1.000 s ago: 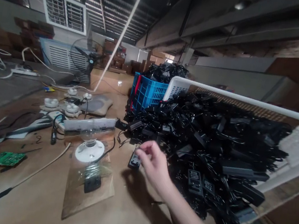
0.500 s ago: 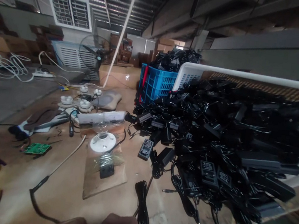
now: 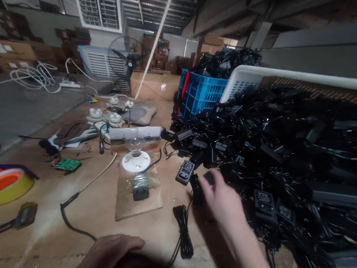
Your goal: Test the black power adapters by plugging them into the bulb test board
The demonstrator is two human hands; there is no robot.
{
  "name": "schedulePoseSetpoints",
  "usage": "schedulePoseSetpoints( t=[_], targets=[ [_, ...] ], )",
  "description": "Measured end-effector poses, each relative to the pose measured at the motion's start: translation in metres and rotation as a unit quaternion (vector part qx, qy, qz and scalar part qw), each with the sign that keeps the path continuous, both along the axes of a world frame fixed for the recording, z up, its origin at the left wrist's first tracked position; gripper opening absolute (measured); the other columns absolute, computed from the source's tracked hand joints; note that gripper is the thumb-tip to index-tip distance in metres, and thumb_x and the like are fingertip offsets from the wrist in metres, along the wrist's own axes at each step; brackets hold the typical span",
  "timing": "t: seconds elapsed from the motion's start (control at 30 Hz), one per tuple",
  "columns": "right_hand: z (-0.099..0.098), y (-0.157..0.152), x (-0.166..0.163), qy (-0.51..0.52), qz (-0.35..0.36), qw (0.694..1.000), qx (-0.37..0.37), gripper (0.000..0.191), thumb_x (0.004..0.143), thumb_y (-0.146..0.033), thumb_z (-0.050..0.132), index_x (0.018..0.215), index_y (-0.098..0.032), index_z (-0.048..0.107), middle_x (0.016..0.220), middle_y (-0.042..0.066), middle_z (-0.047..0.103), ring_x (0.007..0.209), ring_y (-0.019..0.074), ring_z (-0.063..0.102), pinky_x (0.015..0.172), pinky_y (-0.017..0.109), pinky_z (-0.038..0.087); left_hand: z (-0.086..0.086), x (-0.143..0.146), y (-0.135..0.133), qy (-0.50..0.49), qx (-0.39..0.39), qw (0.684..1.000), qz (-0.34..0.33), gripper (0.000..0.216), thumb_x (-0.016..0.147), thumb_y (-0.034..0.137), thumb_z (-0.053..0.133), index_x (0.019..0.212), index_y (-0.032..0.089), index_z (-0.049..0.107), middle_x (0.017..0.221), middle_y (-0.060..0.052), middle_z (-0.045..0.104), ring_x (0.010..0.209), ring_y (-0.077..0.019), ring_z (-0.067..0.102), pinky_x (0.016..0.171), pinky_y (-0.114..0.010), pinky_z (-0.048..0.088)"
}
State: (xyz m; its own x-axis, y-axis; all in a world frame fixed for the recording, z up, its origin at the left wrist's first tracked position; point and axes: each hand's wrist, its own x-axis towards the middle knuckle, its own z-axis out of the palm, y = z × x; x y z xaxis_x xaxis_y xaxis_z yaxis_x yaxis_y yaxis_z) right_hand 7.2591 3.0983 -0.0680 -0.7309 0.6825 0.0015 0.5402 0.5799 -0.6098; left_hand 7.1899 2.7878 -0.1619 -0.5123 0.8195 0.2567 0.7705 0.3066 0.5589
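My right hand [image 3: 222, 201] reaches across the wooden bench to the edge of a big heap of black power adapters [image 3: 283, 149]. Its fingers close on one black adapter [image 3: 197, 189], whose coiled cord [image 3: 184, 231] lies on the bench toward me. Another adapter [image 3: 185, 172] lies label up just left of the fingers. My left hand [image 3: 107, 253] is at the bottom edge, its fingers curved over a dark rounded thing that I cannot make out.
A white lamp socket [image 3: 136, 161] stands on a small board. A green circuit board [image 3: 66, 164], a yellow tape roll [image 3: 3, 184] and a tool handle [image 3: 23, 216] lie at left. A blue crate [image 3: 201, 95] and a white basket [image 3: 250, 77] stand behind the heap.
My right hand let go of the label-up adapter, left the view, and has now come back onto a different adapter. The view has shifted left, and my left hand shows more.
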Motion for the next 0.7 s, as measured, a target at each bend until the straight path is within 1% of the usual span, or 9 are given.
schedulePoseSetpoints(
  t=[0.07,0.17,0.27,0.33,0.4,0.47,0.5,0.57,0.7],
  targets=[
    [-0.01,0.037,-0.023,-0.023,-0.043,0.999,0.019,0.051,0.092,-0.045,0.06,0.13,-0.011,0.065,0.096,0.024,0.074,0.097,0.0439,0.07,0.088,0.059,0.049,0.008,-0.003,0.007,0.012,-0.012,0.999,-0.029,0.015,0.097,0.034,0.06,0.107,0.033,0.071,0.085,0.0,0.077,0.076,-0.0176,0.074,0.072,-0.022,0.059],
    [-0.028,0.06,-0.039,-0.012,-0.028,1.0,0.007,0.041,0.08,-0.033,0.071,0.117,-0.016,0.071,0.095,0.019,0.075,0.097,0.0417,0.07,0.087,0.054,0.051,0.019,-0.005,0.008,0.009,-0.032,0.999,-0.033,0.017,0.101,0.029,0.054,0.098,0.03,0.07,0.079,0.0,0.073,0.071,-0.0157,0.071,0.066,-0.02,0.055],
    [-0.036,0.044,-0.028,0.06,0.001,0.998,0.001,0.03,0.083,-0.029,0.058,0.11,-0.021,0.068,0.114,0.014,0.071,0.111,0.0342,0.066,0.095,0.046,0.05,0.023,-0.008,-0.004,0.006,-0.027,1.0,0.005,0.019,0.101,0.028,0.051,0.097,0.03,0.069,0.08,0.001,0.073,0.072,-0.0159,0.07,0.065,-0.021,0.053],
    [-0.036,0.02,-0.015,0.126,0.04,0.989,-0.062,0.033,0.088,-0.035,0.05,0.117,-0.023,0.061,0.12,0.011,0.069,0.109,0.0288,0.067,0.091,0.04,0.053,0.02,-0.009,-0.013,-0.017,-0.012,0.999,0.044,0.021,0.102,0.027,0.048,0.096,0.029,0.068,0.08,0.002,0.073,0.072,-0.015,0.071,0.066,-0.021,0.052],
    [-0.037,-0.012,-0.004,0.199,0.082,0.944,-0.251,0.038,0.088,-0.044,0.055,0.122,-0.026,0.056,0.108,0.008,0.072,0.09,0.0258,0.071,0.078,0.037,0.057,0.015,-0.01,-0.017,-0.047,0.014,0.995,0.09,0.021,0.102,0.026,0.047,0.095,0.027,0.066,0.084,0.003,0.075,0.075,-0.0142,0.072,0.07,-0.02,0.052],
    [-0.04,-0.046,0.0,0.242,0.093,0.848,-0.462,0.043,0.084,-0.049,0.067,0.12,-0.027,0.056,0.094,0.005,0.073,0.078,0.0246,0.072,0.07,0.035,0.057,0.009,-0.009,-0.017,-0.061,0.032,0.99,0.119,0.018,0.102,0.024,0.047,0.097,0.025,0.065,0.088,0.002,0.076,0.079,-0.0141,0.072,0.074,-0.021,0.052],
    [-0.042,-0.062,-0.001,0.252,0.087,0.803,-0.534,0.044,0.083,-0.05,0.071,0.118,-0.027,0.056,0.091,0.005,0.073,0.078,0.0247,0.072,0.07,0.034,0.057,0.007,-0.009,-0.016,-0.06,0.036,0.99,0.124,0.017,0.101,0.024,0.048,0.097,0.025,0.065,0.088,0.001,0.076,0.079,-0.0143,0.072,0.074,-0.021,0.052],
    [-0.048,-0.09,-0.007,0.26,0.079,0.756,-0.595,0.049,0.082,-0.052,0.077,0.12,-0.028,0.056,0.091,0.004,0.074,0.082,0.0242,0.073,0.071,0.032,0.056,0.003,-0.007,-0.014,-0.053,0.032,0.99,0.123,0.016,0.101,0.023,0.048,0.096,0.024,0.064,0.085,0.001,0.075,0.076,-0.0143,0.071,0.072,-0.022,0.051],
    [-0.056,-0.117,-0.024,0.282,0.066,0.731,-0.618,0.072,0.081,-0.05,0.082,0.141,-0.034,0.047,0.101,0.004,0.075,0.086,0.0226,0.074,0.071,0.029,0.055,0.0,-0.005,-0.016,-0.043,0.005,0.989,0.143,0.012,0.098,0.025,0.054,0.097,0.027,0.066,0.086,0.002,0.075,0.078,-0.017,0.071,0.07,-0.025,0.051]
  ],
)
